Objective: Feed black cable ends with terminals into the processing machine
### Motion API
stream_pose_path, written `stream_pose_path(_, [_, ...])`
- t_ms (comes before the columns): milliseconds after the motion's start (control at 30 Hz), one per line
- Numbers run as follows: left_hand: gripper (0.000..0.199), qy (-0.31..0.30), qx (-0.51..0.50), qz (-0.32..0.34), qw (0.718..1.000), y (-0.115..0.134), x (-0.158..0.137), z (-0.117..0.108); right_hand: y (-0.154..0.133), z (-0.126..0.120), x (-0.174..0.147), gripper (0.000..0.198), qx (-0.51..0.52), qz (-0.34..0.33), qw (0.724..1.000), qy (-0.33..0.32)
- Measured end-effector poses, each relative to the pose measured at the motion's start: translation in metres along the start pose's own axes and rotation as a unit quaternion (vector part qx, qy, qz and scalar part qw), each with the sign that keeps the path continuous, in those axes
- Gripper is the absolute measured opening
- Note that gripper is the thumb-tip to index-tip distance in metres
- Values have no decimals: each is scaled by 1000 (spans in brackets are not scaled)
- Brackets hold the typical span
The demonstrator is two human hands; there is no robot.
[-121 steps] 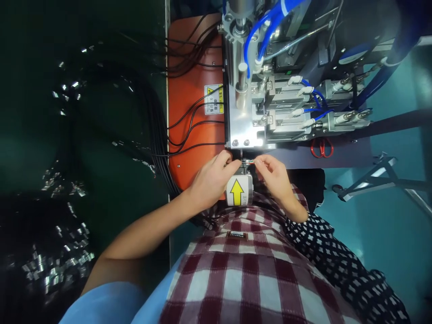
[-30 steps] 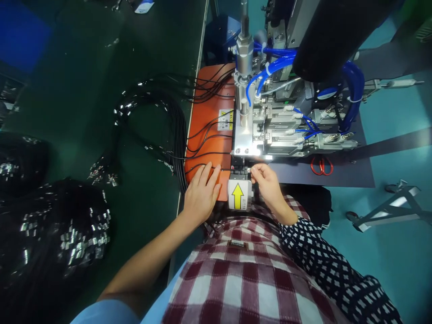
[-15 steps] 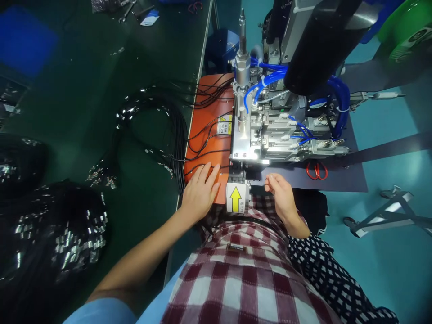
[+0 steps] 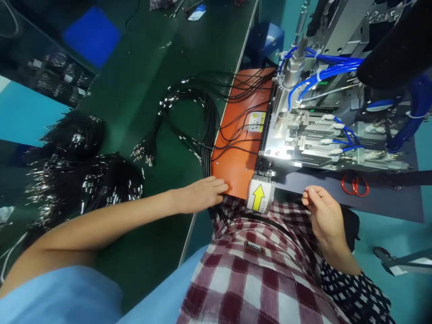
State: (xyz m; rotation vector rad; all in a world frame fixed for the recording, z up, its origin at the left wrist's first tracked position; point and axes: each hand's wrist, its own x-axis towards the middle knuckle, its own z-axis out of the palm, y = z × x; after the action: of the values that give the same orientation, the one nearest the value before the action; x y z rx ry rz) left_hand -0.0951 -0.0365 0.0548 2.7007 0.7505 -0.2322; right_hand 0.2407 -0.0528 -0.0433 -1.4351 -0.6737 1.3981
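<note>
My left hand (image 4: 207,193) lies over the bundle of black cables (image 4: 209,130) at the near left edge of the orange plate (image 4: 232,173). Its fingers are curled downward, and what is between them is hidden. Several single black cables cross the plate to a metal machine (image 4: 280,135) with blue air tubes. My right hand (image 4: 326,216) is held in front of the machine, thumb and fingers pinched together. I cannot make out anything in that pinch. Between the hands sits a white block with a yellow arrow (image 4: 259,196).
Red-handled scissors (image 4: 355,185) lie on the grey board (image 4: 401,202) at the right. Large heaps of black cables (image 4: 111,180) with shiny ends rest on the green table (image 4: 162,270). A blue sheet (image 4: 92,36) and a dark bin (image 4: 265,42) are farther back.
The view has swung left, so everything sits farther right. My left hand has drawn back from the plate to the cable bundle, and its outstretched fingers have curled. My right hand stays pinched.
</note>
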Motion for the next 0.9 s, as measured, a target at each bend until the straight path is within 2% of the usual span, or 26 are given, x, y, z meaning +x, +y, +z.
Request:
stream_pose_path(67, [22,5,-24,-3,1000,0,-3,3,-1,2,-1,19,-4,-2,1000,-7])
stream_pose_path(100, [20,27,-55,-7,998,-2,-2,3,-2,3,-1,19,-10,-6,1000,-11])
stream_pose_path(167, [16,109,-125,-22,986,-7,2,1,-5,7,-5,18,-38,-22,999,-20])
stream_pose_path(267, [17,246,-184,-46,951,-9,12,1,-12,16,-15,14,-107,-58,991,-60])
stream_pose_path(367, [16,302,-175,-62,935,-6,25,8,-19,29,-26,17,-143,-93,977,-130])
stream_pose_path(433, [15,310,-149,-77,936,-4,33,15,-21,35,-32,24,-151,-118,966,-176])
stream_pose_path(533, [14,306,-120,-101,939,2,45,22,-21,40,-37,24,-145,-132,963,-185])
stream_pose_path(700, [22,212,-102,-70,969,27,73,12,-20,41,-40,12,-121,-135,970,-160])
stream_pose_path(800, [24,183,-177,-33,966,40,88,1,-22,39,-40,10,-126,-157,968,-148])
stream_pose_path(900, [25,189,-277,-29,941,43,95,-4,-25,35,-39,9,-139,-162,968,-129])
